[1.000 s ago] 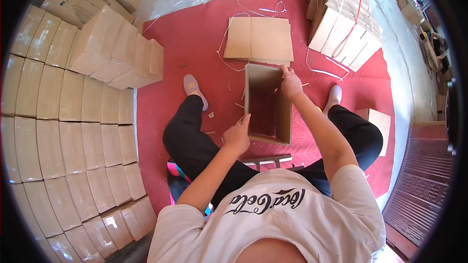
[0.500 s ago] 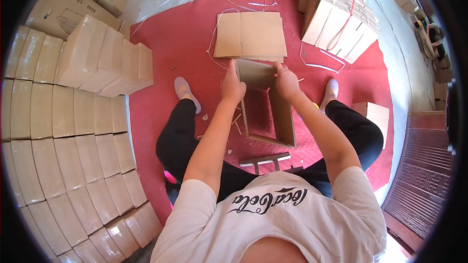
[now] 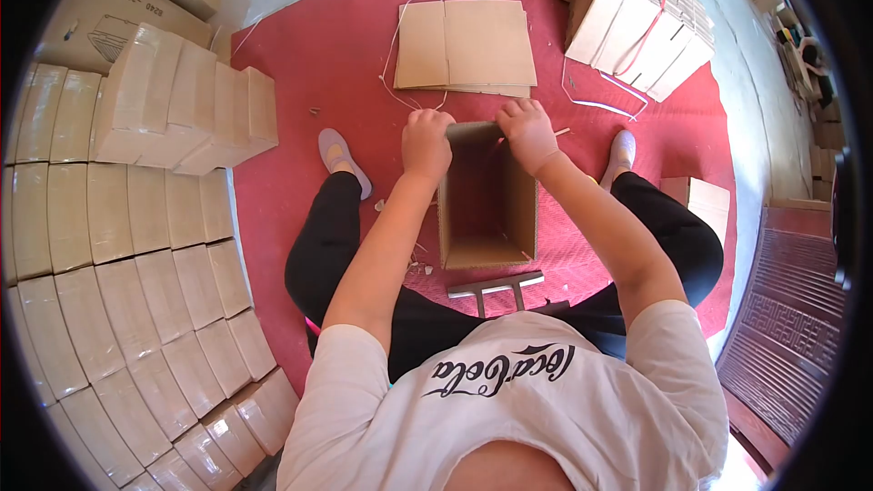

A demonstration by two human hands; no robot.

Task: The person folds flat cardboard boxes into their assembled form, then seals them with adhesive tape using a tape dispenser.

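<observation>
An opened cardboard box [image 3: 491,253] stands between my legs, its walls forming a rectangle with the red mat showing through the inside. At its far left corner my left hand [image 3: 426,145] has its fingers wrapped over the edge. My right hand [image 3: 528,135] grips the far right corner the same way. Flat cardboard sheets [image 3: 466,44] lie in a small pile just beyond the box. On the near side, close to my lap, is a dark metal tool [image 3: 496,286] with a long bar.
Many closed boxes [image 3: 109,218] fill the left side, with more stacked [image 3: 182,105] above them. A strapped bundle of flat cardboard [image 3: 637,27] stands at the far right. A small box [image 3: 698,205] sits beside my right knee. Loose straps and scraps lie on the red mat [image 3: 300,64].
The box has straightened from a skewed shape into a squarer one and turned slightly. Both hands have shifted with it and now curl over its far edge.
</observation>
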